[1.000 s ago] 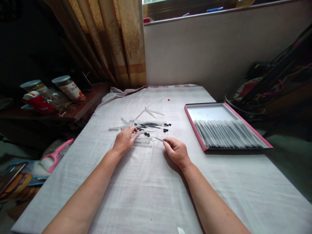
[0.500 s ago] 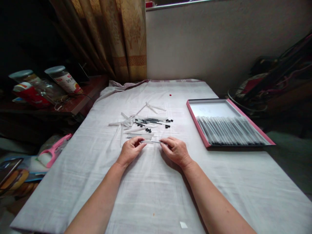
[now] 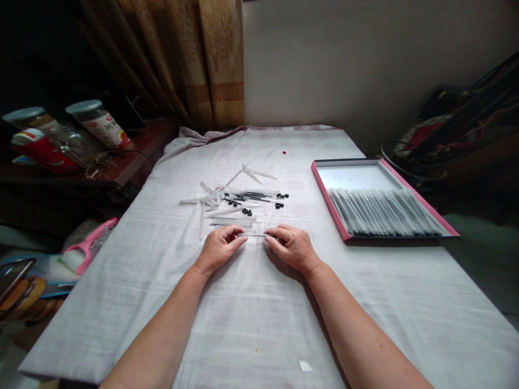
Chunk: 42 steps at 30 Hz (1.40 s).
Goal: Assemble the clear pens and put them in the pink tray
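My left hand [image 3: 221,247] is closed on a clear pen barrel, pinched between thumb and fingers. Facing it, my right hand [image 3: 291,247] pinches a thin pen refill [image 3: 256,235], which spans the small gap between both hands in line with the barrel. Whether its tip sits inside the barrel is too small to tell. Just beyond my fingers lie clear pen barrels [image 3: 229,220], several dark refills [image 3: 251,196] and small black caps [image 3: 246,211]. Empty-looking clear tubes [image 3: 201,221] are scattered to the left of this pile.
To the right, a pink-edged box [image 3: 343,227] holds a row of clear pens [image 3: 385,213]. A small red piece [image 3: 284,152] lies far back on the white tablecloth [image 3: 251,302], and a white scrap [image 3: 305,366] near the front. Pink scissors [image 3: 87,251] and jars [image 3: 101,127] are at the left.
My hands have come slightly closer together, so less of the refill shows between them. The camera view has shifted a little; the pile and box look unchanged.
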Motion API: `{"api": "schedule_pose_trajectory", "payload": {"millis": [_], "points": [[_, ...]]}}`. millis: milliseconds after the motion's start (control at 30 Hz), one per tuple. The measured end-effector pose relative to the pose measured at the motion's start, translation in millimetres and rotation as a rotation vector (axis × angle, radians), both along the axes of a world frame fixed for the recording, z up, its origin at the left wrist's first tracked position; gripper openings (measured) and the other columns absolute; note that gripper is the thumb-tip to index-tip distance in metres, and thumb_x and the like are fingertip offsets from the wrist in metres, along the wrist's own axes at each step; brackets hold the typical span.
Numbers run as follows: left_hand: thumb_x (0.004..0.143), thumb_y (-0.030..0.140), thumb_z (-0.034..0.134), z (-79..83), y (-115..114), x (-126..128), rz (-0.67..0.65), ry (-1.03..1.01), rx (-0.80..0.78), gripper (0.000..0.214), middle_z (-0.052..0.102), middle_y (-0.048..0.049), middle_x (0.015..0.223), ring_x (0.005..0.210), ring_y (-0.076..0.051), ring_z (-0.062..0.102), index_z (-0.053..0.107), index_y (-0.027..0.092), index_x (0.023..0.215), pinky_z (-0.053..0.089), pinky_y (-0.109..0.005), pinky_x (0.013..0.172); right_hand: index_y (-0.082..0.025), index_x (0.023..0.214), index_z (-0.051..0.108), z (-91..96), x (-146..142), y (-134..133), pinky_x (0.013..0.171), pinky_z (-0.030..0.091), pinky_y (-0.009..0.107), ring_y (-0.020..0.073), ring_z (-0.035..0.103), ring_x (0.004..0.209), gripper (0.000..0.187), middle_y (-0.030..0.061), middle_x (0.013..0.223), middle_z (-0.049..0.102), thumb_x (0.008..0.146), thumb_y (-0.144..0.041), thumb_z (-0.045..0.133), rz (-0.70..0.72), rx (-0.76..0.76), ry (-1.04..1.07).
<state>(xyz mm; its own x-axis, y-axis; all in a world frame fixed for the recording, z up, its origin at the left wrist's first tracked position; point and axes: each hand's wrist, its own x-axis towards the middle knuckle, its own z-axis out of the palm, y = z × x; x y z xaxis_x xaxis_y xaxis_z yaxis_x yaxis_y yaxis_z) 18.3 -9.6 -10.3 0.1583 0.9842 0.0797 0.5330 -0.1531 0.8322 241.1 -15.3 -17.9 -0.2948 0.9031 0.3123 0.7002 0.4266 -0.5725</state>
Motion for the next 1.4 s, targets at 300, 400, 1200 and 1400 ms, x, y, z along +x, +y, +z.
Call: {"api": "schedule_pose_trajectory", "payload": {"millis": [300,400,1200,1400], "points": [[0.074,0.038,0.067,-2.3,2,-1,0.011,-0.126,-0.053,0.026,0.063,0.0005,0.066,0.059,-0.012,0.054,0.069,0.016,0.086,0.043,-0.021,0.056,-0.023,0.093,0.075,1.9,1,-1,0.066,0.046,0.024,0.0152,0.064,0.069,0.022,0.0034,0.077,0.071,0.087,-0.032,0.056,-0.001,-0.026,0.019],[0.074,0.038,0.067,-1.2,1,0,0.010,-0.111,-0.062,0.026,0.062,0.0009,0.065,0.058,-0.012,0.054,0.070,0.016,0.086,0.043,-0.021,0.056,-0.023,0.093,0.075,2.0,0,-1,0.066,0.046,0.024,0.0154,0.065,0.070,0.022,0.0035,0.078,0.071,0.087,-0.032,0.056,-0.004,-0.027,0.020],[0.077,0.033,0.064,-6.9,3,8,-0.025,0.005,0.008,0.020,0.066,-0.0001,0.068,0.062,-0.014,0.058,0.070,0.017,0.087,0.045,-0.023,0.059,-0.026,0.096,0.073,-1.2,-12,-4,0.062,0.044,0.025,0.0164,0.066,0.071,0.024,0.0026,0.081,0.072,0.091,-0.034,0.052,0.005,-0.002,-0.119],[0.080,0.037,0.061,-15.3,4,10,-0.002,-0.045,0.009,0.026,0.060,0.0018,0.065,0.060,-0.012,0.054,0.068,0.018,0.096,0.041,-0.020,0.055,-0.023,0.099,0.071,-5.3,-12,-3,0.072,0.048,0.026,0.0181,0.067,0.081,0.020,0.0043,0.090,0.073,0.088,-0.028,0.055,-0.008,-0.011,0.009]]}}
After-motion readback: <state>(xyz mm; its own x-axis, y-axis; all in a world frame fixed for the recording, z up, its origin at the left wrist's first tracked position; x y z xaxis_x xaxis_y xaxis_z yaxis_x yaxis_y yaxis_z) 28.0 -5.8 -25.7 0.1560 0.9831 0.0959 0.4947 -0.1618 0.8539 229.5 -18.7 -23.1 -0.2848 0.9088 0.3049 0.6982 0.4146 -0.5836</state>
